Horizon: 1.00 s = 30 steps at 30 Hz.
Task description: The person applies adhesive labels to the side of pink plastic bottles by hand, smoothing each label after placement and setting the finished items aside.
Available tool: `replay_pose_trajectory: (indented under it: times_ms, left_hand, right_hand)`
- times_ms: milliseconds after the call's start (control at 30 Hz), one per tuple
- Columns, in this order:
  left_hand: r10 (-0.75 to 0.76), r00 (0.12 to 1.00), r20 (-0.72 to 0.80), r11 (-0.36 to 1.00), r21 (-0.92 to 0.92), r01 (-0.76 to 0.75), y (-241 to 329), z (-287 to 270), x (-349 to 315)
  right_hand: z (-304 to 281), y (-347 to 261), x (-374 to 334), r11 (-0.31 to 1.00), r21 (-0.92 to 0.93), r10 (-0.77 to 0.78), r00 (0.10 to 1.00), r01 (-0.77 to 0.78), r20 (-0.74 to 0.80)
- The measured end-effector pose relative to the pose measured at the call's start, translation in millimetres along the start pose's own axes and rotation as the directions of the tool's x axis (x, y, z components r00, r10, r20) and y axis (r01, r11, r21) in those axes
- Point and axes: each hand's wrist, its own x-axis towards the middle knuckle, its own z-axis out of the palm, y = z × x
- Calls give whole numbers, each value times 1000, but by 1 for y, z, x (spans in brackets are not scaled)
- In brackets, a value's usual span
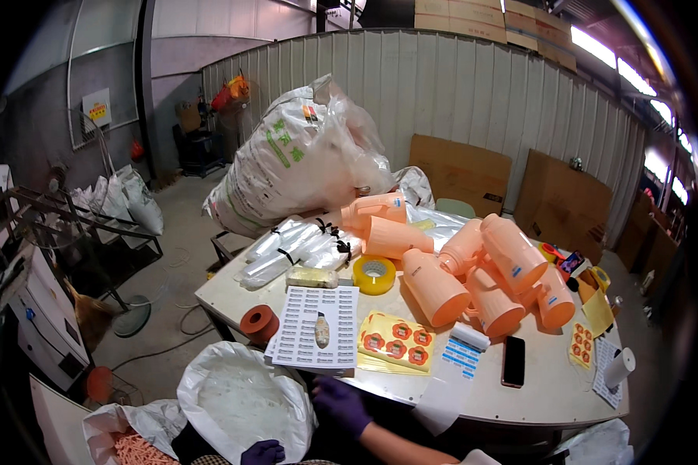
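Note:
My right hand (343,406), in a purple glove, reaches in from the lower right, just below the table's front edge. Its fingers point left, loosely bent and apart, with nothing seen in them. Close above it lie printed label sheets (296,341), topped by a small cutter-like tool (322,330). My left hand (263,452), also purple-gloved, is low at the picture's edge against the rim of a white sack (209,403); its fingers are too little seen to judge. Orange sticker sheets (396,341) and a roll of blue-and-white labels (468,338) lie right of the printed sheets.
Several peach plastic jug bodies (434,288) lie heaped on the table (551,391). Around them are a yellow tape roll (374,275), a red-brown roll (259,323), bundled clear bags (302,246) and a phone (513,361). Behind stands a large stuffed sack (287,155).

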Motion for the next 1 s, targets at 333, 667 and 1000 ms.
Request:
replay_pose_trajectory:
  times_ms: [333,667,1000]
  left_hand:
    - [36,999,-36,999,-37,-37,7,6,-6]
    - [2,999,45,999,47,-4,2,3,4]
    - [102,994,-41,991,-85,-105,-19,-23,6]
  right_hand:
    - [-153,-224,111,-256,-967,-849,476,7,229]
    - [-249,-165,160,-60,-981,-734,675,-183,-81]
    - [-231,-192,203,-374,-815,-330,885,-442,-328]
